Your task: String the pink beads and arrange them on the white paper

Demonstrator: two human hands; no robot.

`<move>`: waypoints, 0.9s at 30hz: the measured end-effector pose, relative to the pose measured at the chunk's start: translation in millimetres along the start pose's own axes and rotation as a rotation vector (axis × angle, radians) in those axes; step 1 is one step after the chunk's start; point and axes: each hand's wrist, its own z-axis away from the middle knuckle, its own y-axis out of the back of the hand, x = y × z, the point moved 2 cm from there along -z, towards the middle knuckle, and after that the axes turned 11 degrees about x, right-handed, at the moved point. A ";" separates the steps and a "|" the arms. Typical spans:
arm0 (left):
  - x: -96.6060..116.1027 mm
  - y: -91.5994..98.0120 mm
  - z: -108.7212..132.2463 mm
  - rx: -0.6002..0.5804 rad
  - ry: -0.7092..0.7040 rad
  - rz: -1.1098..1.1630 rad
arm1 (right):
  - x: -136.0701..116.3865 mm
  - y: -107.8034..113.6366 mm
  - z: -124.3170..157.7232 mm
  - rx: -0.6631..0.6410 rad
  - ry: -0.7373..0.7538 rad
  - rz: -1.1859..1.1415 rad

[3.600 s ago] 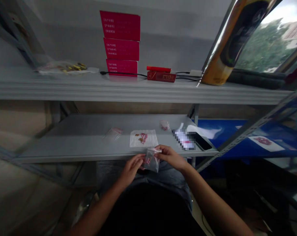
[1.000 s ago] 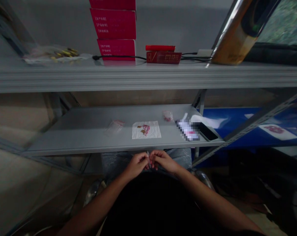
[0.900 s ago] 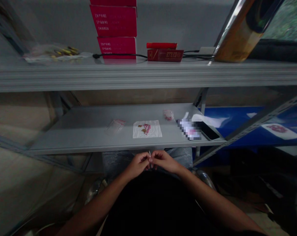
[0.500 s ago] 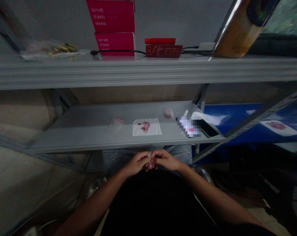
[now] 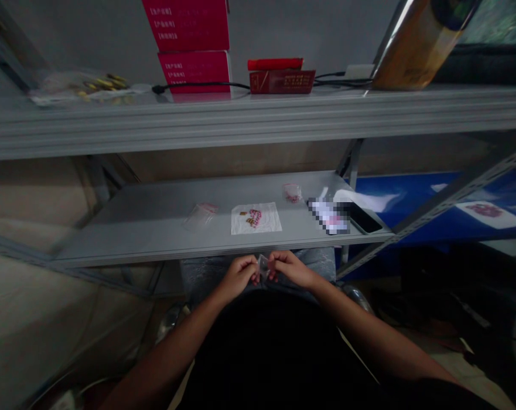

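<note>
Pinching small clear plastic bag point(image 5: 263, 265) btwn both hands, L hand point(image 5: 239, 278) & R hand point(image 5: 290, 269) w/ fingers point(image 5: 276, 260) closed on it, lower centre, just below metal shelf point(image 5: 125, 242) edge, over jeans point(image 5: 315, 257).

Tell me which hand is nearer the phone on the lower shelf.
Right. The right hand is below and to the left of the phone. The left hand is farther away, on the far side of the right hand, with a clear bag between them.

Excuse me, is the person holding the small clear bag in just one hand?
No, the small clear bag is pinched between the left hand and the right hand.
</note>
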 end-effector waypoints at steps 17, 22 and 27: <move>4.0 0.0 11.3 0.048 -0.288 -0.262 | -2.2 0.0 2.3 -0.046 -0.051 -0.152; 0.9 0.8 8.2 0.074 -0.226 -0.168 | -1.9 1.3 0.9 -0.030 -0.029 -0.119; 4.6 0.9 4.6 0.094 -0.102 -0.050 | -9.0 1.4 5.3 0.089 0.132 -0.049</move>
